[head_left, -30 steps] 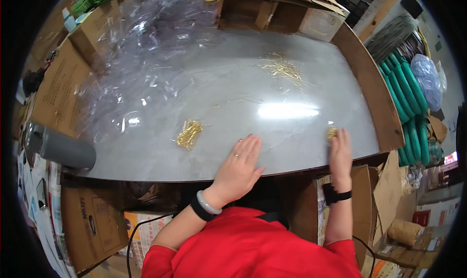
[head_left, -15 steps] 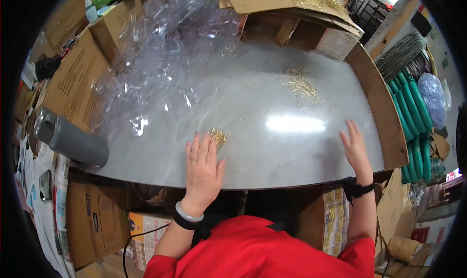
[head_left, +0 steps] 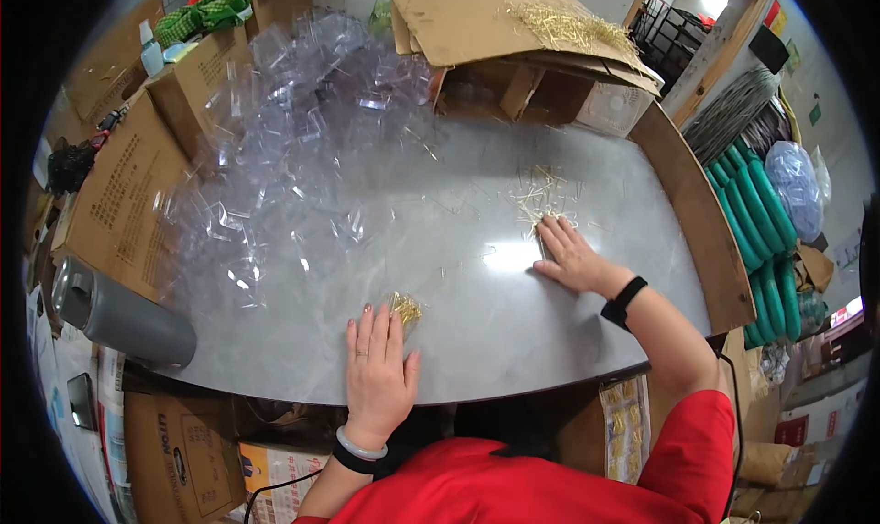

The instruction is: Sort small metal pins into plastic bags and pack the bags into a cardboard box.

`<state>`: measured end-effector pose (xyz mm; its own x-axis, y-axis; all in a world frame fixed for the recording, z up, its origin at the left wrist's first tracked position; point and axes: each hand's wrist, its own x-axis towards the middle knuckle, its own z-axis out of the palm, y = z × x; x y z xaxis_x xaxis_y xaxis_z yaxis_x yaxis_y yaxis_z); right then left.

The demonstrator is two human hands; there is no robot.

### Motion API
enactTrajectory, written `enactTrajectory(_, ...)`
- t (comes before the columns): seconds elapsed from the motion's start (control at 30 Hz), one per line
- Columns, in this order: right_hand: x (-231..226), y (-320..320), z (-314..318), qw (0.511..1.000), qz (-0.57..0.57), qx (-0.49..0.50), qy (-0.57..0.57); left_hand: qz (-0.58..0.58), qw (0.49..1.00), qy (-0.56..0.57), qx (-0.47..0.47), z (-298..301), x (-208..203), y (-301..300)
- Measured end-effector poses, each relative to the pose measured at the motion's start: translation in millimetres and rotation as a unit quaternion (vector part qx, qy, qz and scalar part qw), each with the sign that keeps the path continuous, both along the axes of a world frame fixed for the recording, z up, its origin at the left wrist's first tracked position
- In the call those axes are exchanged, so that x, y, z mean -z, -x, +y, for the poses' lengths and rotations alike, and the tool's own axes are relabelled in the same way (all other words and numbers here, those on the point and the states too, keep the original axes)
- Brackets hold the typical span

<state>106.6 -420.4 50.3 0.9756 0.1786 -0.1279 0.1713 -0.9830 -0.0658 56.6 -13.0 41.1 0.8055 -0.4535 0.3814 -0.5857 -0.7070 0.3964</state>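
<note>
My left hand (head_left: 378, 366) lies flat near the table's front edge, fingers stretched out. A small bundle of thin gold wire pieces (head_left: 406, 308) sits by its fingertips; whether the fingers touch it I cannot tell. Farther right, my right hand (head_left: 576, 256) rests palm down with its fingers extended. Those fingertips reach the near side of a loose scatter of gold wire pieces (head_left: 543, 194). What lies under the right fingers is hidden. Many clear plastic pieces (head_left: 302, 148) are heaped across the left side of the grey table (head_left: 467, 341).
A grey bottle (head_left: 128, 318) leans at the table's left edge. Cardboard walls (head_left: 697, 217) border the right side. At the back, a cardboard box (head_left: 477, 93) carries a flat sheet with more gold wire pieces (head_left: 573, 27). Green coiled bundles (head_left: 752, 212) hang beyond the right wall.
My right hand has moved left and forward from the table's right side to the scattered wire pieces. My left hand stays beside the small bundle. The view has shifted slightly.
</note>
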Motion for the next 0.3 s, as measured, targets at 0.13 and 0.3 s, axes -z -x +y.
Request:
enactTrajectory(0.13,-12.6,65.6,46.7,0.999,0.010,-0.033,-0.026,-0.011,1.000,-0.010,0.000,2.0,1.8,0.0)
enactTrajectory(0.3,-20.2,119.9,66.2,0.993,0.029,-0.041,-0.108,-0.018,1.000,-0.018,0.014,3.9,4.8,0.9)
